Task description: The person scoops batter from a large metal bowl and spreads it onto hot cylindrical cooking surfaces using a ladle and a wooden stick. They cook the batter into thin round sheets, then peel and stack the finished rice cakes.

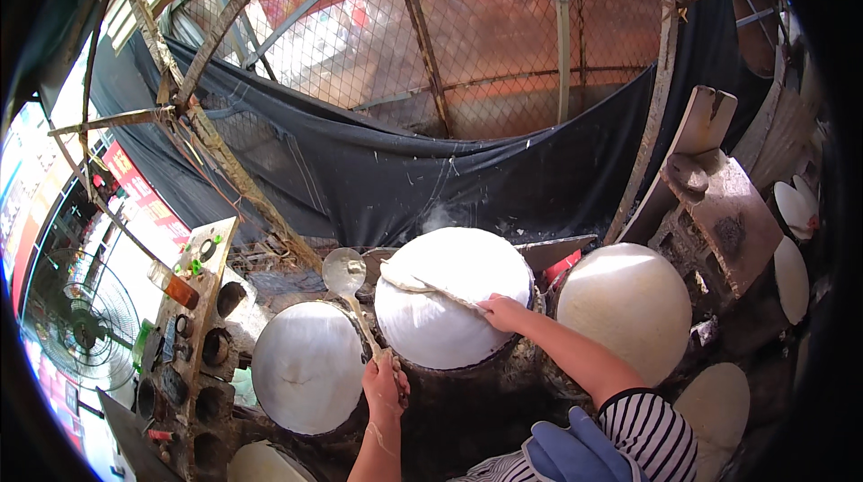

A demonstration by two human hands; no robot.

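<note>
My left hand point(385, 384) is closed around the batter-coated handle of a metal ladle point(345, 271), whose bowl is raised left of the middle round griddle point(452, 340). On that griddle's pale surface, my right hand point(504, 312) grips the near end of a long, thin spreader point(441, 292) that lies slantwise across it. Whitish batter is at the spreader's far end. A bare, greyish round griddle point(307, 367) is at the left. To the right, another round griddle point(623, 313) bears a thin, cream-coloured layer.
At the left, a board point(202, 300) and concrete blocks hold a bottle of reddish-brown liquid point(176, 285), near a fan point(81, 327). Dark cloth point(431, 192) and wire mesh hang behind. Bricks and a slab point(735, 232) stand at the right, with pale round sheets point(715, 408) nearby.
</note>
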